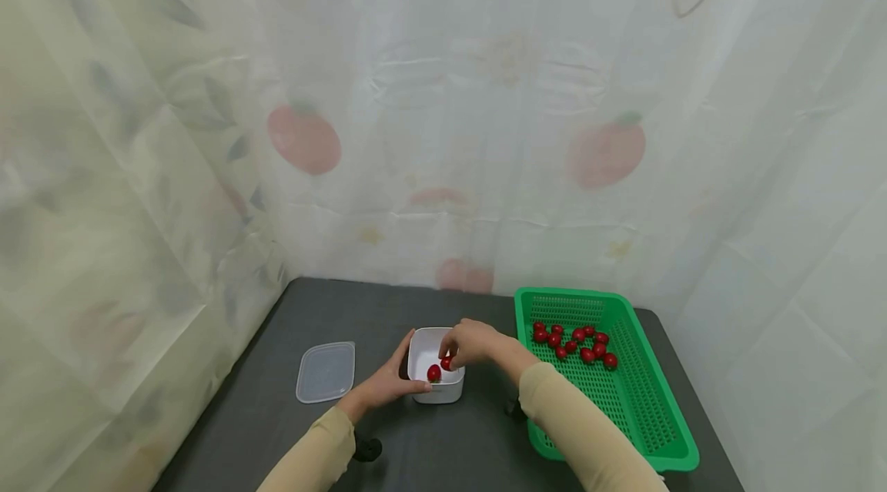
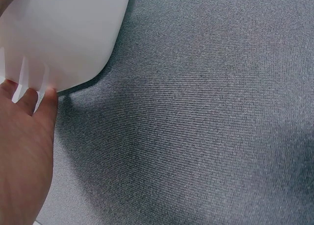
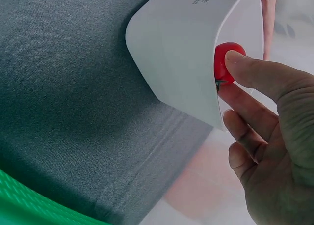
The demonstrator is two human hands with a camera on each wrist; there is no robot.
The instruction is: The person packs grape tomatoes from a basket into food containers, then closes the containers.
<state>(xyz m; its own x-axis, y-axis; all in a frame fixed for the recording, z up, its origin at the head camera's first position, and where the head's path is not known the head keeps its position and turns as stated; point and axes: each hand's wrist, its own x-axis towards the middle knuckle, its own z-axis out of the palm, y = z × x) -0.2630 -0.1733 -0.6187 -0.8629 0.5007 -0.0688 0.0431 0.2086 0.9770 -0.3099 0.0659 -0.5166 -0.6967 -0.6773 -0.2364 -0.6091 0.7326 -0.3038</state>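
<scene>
A square white plastic container (image 1: 439, 395) stands on the dark tabletop in the head view. My left hand (image 1: 388, 383) holds it from the left, thumb along the near rim and fingers against its outer side; the left wrist view shows the fingertips (image 2: 29, 98) against the white wall. Over the container's opening, my right hand (image 1: 475, 343) pinches a red cherry tomato (image 3: 226, 63) between thumb and forefinger, its green stem showing in the right wrist view. Another cherry tomato (image 1: 433, 373) lies inside the container, near the left thumb.
To the right stands a green perforated basket (image 1: 661, 392) with several cherry tomatoes (image 1: 578, 335) toward its back. A flat translucent lid (image 1: 326, 373) lies left of the container. Patterned white curtains (image 1: 443, 130) enclose the back and sides of the table (image 1: 443, 453).
</scene>
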